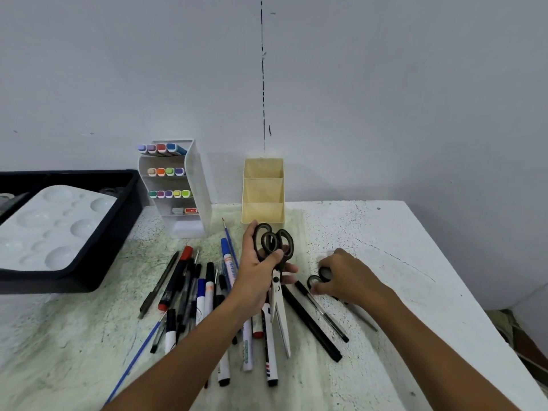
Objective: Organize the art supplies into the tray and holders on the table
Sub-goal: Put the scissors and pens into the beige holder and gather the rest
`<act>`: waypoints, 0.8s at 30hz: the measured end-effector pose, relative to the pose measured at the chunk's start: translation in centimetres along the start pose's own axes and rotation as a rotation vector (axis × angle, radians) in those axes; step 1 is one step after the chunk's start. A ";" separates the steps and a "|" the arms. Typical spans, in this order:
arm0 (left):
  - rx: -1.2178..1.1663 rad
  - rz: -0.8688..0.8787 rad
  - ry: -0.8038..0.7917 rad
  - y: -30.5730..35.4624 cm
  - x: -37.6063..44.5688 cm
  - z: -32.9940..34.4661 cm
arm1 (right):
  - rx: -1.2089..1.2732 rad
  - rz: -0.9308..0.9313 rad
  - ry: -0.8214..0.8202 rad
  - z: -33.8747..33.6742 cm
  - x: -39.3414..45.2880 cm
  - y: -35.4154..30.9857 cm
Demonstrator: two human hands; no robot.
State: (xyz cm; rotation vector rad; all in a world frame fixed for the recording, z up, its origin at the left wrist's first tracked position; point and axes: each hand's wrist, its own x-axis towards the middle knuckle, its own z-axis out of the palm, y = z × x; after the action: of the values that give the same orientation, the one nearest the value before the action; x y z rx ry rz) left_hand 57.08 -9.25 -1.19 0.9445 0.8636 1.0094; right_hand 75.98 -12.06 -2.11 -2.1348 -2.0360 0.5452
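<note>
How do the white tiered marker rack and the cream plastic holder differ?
The white tiered marker rack is taller and white; the cream plastic holder is shorter and yellowish. The rack's shelves hold colour-capped markers; the holder's stepped compartments look empty. Both stand upright against the wall.

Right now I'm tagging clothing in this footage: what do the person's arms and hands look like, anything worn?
Both arms are bare from forearm to fingertips: no sleeves, gloves, watch, rings or bracelets visible on the left hand or the right hand. No markings show.
</note>
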 end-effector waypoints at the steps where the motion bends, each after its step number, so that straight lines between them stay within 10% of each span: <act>1: 0.015 0.017 -0.005 0.1 0.0 0.0 | -0.036 -0.014 0.017 0.0 0.0 -0.1; 24: 0.264 0.809 0.224 15.6 9.8 2.6 | 0.769 -0.497 0.741 -12.0 10.0 -8.3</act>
State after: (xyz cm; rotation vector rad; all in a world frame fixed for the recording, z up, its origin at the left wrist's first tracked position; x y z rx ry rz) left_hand 57.75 3.14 12.71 1.4812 0.8181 1.7436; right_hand 72.64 0.14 10.21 -1.0899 -1.4841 0.3050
